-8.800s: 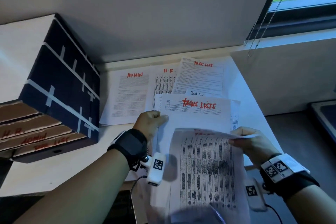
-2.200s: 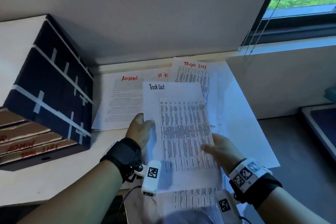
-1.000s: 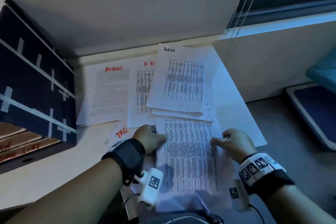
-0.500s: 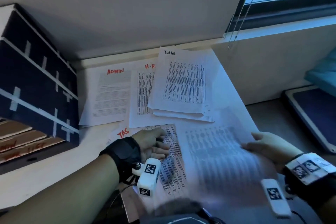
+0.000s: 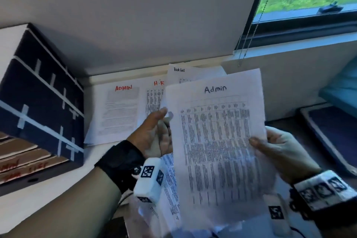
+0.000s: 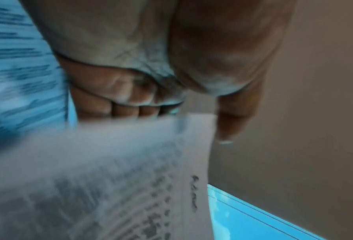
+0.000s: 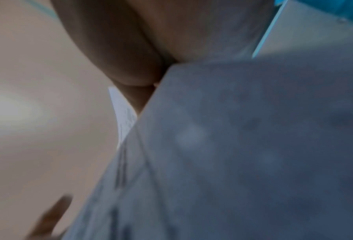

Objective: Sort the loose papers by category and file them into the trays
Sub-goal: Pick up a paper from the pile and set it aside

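The right hand (image 5: 280, 152) holds a printed sheet headed "Admin" (image 5: 216, 141) raised above the near worktop (image 5: 48, 199), its grip pinching the sheet's right edge with the thumb on the front. The left hand (image 5: 152, 133) sits at the sheet's left edge; its grip is loosely curled, and I cannot tell whether it holds the paper. On the far worktop lie 3 piles: ADMIN pile (image 5: 119, 114) at left, H.R. pile (image 5: 154, 98) in the middle, Task List pile (image 5: 179, 73) at right. Stacked trays (image 5: 25, 160) stand at the left.
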Available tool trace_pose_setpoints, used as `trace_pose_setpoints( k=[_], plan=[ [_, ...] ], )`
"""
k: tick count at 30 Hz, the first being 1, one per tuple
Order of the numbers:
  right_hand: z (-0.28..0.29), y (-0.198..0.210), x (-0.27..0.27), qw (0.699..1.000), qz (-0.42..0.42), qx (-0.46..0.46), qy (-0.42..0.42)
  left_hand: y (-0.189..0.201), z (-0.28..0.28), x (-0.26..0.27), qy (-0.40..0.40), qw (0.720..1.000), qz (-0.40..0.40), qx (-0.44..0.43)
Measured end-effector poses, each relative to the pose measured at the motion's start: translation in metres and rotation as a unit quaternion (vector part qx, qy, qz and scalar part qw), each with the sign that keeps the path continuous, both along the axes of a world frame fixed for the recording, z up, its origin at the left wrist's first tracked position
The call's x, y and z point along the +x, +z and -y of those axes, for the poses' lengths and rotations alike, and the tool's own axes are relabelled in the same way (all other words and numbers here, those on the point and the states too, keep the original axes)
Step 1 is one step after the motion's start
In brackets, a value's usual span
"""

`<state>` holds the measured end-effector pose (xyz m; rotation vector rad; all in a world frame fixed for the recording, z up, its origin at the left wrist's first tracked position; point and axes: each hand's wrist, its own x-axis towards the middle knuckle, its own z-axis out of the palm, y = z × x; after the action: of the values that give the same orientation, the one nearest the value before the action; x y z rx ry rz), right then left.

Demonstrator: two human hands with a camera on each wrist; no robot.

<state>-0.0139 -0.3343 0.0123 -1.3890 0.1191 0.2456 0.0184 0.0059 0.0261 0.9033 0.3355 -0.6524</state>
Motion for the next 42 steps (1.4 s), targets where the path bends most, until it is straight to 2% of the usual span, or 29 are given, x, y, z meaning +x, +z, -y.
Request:
trace_pose_setpoints(
  k=[2,4,6,9,14,16,19,22,24,27,29,31,32,34,39,42],
  plan=[
    [-0.047,-0.009,-0.006,0.997,-0.031,-0.056,0.054,-0.006,-0.005,0.007,0.060,0.990,0.021,0.123],
    [-0.071,-0.032,-0.004,0.998,-0.024,-0.053,0.038,-0.020,-0.014,0.008,0.076,0.956,0.055,0.279],
    [-0.077,-0.046,0.000,0.997,-0.027,-0.078,0.009,-0.033,-0.023,0.006,0.086,0.938,0.066,0.330],
    [-0.090,-0.057,0.008,0.985,-0.006,-0.173,-0.028,-0.041,-0.032,0.001,0.120,0.929,0.053,0.347],
    [-0.090,-0.061,0.026,0.947,0.017,-0.309,-0.087,-0.047,-0.033,0.000,0.148,0.927,0.066,0.339],
    [-0.091,-0.058,0.026,0.941,0.028,-0.325,-0.085,-0.047,-0.032,0.000,0.152,0.925,0.075,0.340],
    [-0.087,-0.066,0.027,0.950,0.025,-0.304,-0.066,-0.053,-0.033,0.000,0.149,0.933,0.075,0.318],
    [-0.082,-0.072,0.025,0.955,0.019,-0.292,-0.055,-0.058,-0.033,-0.002,0.153,0.950,0.031,0.270],
    [-0.076,-0.074,0.025,0.950,0.028,-0.305,-0.062,-0.069,-0.036,-0.004,0.164,0.943,0.014,0.291],
    [-0.058,-0.078,0.027,0.947,0.020,-0.302,-0.106,-0.074,-0.039,-0.007,0.142,0.929,0.042,0.340],
    [-0.039,-0.081,0.027,0.962,-0.015,-0.239,-0.131,-0.074,-0.041,-0.006,0.149,0.920,0.047,0.359],
    [-0.022,-0.083,0.024,0.982,-0.083,-0.114,-0.129,-0.075,-0.044,-0.003,0.163,0.918,0.047,0.359],
    [-0.016,-0.082,0.022,0.985,-0.110,-0.051,-0.124,-0.076,-0.045,-0.001,0.167,0.916,0.048,0.362],
    [-0.009,-0.074,0.020,0.984,-0.130,0.006,-0.122,-0.076,-0.046,0.000,0.170,0.913,0.055,0.366],
    [-0.010,-0.064,0.019,0.983,-0.143,0.040,-0.109,-0.077,-0.043,0.002,0.178,0.917,0.055,0.352],
    [-0.021,-0.071,0.021,0.982,-0.154,0.015,-0.105,-0.076,-0.040,0.001,0.164,0.926,0.068,0.333]
  ],
)
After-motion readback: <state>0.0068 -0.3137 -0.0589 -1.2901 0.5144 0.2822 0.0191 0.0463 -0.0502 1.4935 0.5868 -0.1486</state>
